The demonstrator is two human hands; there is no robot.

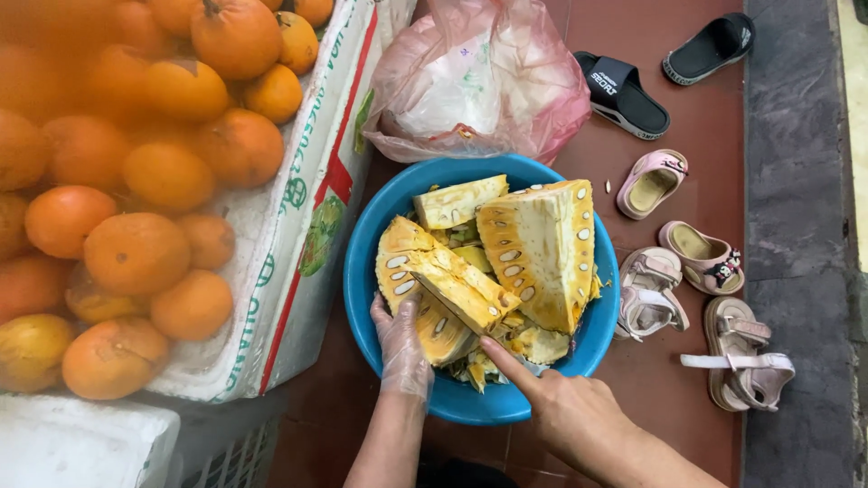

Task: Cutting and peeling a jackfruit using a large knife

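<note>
Blue basin (362, 271), yellow jackfruit (542, 244), orange oranges (136, 253)

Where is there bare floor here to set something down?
Bare red floor lies between the black slippers and the grey kerb, and right of the right hand, below the sandals. The blue basin of jackfruit pieces sits tight against the orange crate.

Red floor (696, 117): blue basin (362, 271), sandals (714, 262), bag (479, 81).
</note>
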